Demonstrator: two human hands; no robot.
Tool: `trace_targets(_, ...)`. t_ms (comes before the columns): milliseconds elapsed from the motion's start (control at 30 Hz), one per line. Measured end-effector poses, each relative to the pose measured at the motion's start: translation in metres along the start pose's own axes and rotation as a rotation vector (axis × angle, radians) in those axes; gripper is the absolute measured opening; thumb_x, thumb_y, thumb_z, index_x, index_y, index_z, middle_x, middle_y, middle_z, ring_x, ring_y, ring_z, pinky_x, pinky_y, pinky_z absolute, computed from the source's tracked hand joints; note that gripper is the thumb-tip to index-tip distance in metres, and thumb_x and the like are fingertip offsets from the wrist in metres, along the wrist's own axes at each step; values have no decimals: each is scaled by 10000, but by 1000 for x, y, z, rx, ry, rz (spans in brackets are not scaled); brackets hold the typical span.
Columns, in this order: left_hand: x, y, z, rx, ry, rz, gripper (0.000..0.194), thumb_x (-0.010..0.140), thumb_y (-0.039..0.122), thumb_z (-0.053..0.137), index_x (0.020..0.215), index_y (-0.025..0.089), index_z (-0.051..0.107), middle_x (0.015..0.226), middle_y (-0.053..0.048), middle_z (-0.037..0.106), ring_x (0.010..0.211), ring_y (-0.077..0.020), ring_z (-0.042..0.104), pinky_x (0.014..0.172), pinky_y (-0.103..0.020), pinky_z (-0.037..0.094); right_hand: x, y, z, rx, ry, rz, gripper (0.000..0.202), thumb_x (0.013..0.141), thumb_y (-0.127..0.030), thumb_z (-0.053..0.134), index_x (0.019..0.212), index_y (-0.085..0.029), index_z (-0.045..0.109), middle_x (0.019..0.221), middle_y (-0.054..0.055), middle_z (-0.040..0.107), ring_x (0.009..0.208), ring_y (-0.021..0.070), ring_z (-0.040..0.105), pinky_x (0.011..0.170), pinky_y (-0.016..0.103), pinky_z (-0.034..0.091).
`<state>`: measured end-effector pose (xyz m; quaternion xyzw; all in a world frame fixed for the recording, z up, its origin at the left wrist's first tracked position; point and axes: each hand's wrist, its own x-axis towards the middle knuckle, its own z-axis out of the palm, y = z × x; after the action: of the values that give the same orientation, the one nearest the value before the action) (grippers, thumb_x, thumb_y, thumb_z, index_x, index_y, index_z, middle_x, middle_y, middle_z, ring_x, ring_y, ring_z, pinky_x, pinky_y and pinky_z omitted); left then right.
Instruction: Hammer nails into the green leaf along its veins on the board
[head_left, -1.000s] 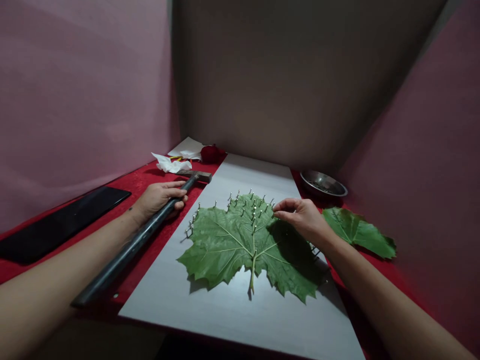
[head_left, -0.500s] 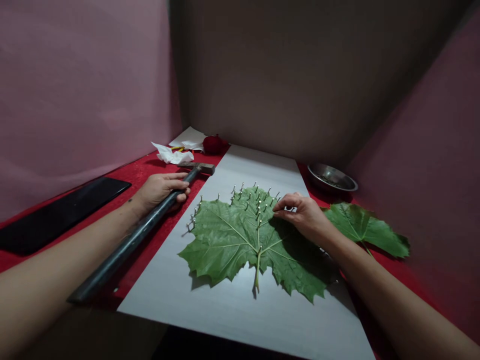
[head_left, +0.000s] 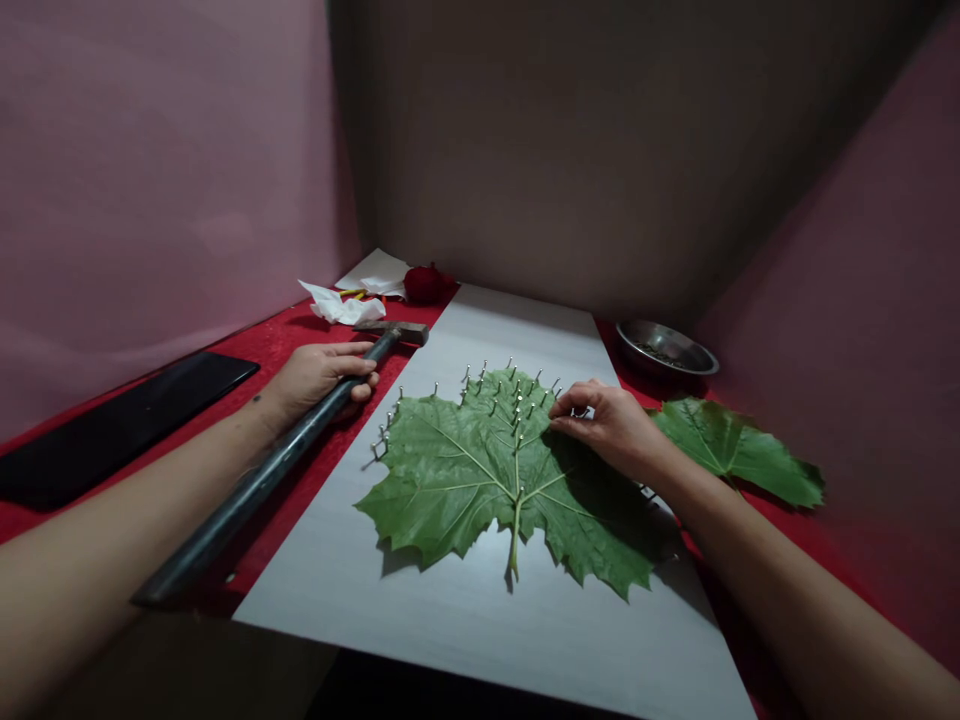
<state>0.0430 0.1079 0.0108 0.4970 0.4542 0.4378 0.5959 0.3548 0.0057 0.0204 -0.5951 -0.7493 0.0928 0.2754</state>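
Note:
A large green leaf (head_left: pixel 450 475) lies on a white board (head_left: pixel 405 635), its stem toward me. Several nails (head_left: pixel 517 415) stand in it along the midrib, around the top lobe and by the left edge. My right hand (head_left: pixel 600 420) is at the leaf's upper right, thumb and forefinger pinched together; whatever is between the fingertips is too small to make out. My left hand (head_left: pixel 322 375) is wrapped round the handle of a hammer (head_left: pixel 300 440), close below its metal head. The hammer lies slanted at the board's left side.
A black phone-like slab (head_left: pixel 127 425) lies at left on the red cloth (head_left: pixel 270 325). Crumpled tissue (head_left: pixel 341 305) and a red ball-shaped thing (head_left: pixel 425 284) sit at the back. At right are a metal bowl (head_left: pixel 686 362) with small pieces inside and a second leaf (head_left: pixel 739 455). Walls stand close around.
Both hands stay nearly where they were, the right still pinched at the leaf and the left still on the hammer. The whole view has shifted very slightly.

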Motion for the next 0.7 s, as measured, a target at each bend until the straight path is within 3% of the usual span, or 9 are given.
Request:
trace_targets(300, 3, -2, -3, 1, -10, 4, 318, 735, 32, 569, 1051, 62, 544, 594, -43, 604, 367, -94, 488, 295, -175, 357, 0, -2, 0, -82, -43, -52, 78, 742, -155, 635, 699, -216, 656, 760, 37, 653, 796, 193, 533, 716, 326, 424)
trace_targets(433, 7, -6, -6, 1, -8, 11, 327, 720, 46, 577, 1045, 71, 546, 599, -43, 604, 357, -95, 488, 273, -172, 351, -3, -4, -11, -30, 32, -79, 62, 761, -179, 624, 715, -212, 651, 778, 38, 642, 819, 187, 538, 746, 332, 419)
trace_targets(567, 9, -8, -7, -1, -2, 18, 351, 725, 44, 570, 1073, 73, 539, 606, -42, 607, 367, -94, 501, 287, -171, 375, -6, -1, -25, 28, 115, -16, 56, 767, -226, 620, 739, -205, 663, 807, 33, 643, 817, 173, 556, 775, 332, 412)
trace_targets(700, 8, -7, -7, 1, 2, 18, 407, 730, 37, 556, 1134, 65, 521, 618, -46, 608, 368, -98, 500, 277, -176, 373, -9, 9, -26, 53, 85, 44, 74, 754, -252, 624, 732, -199, 670, 790, 39, 642, 796, 180, 556, 765, 343, 414)
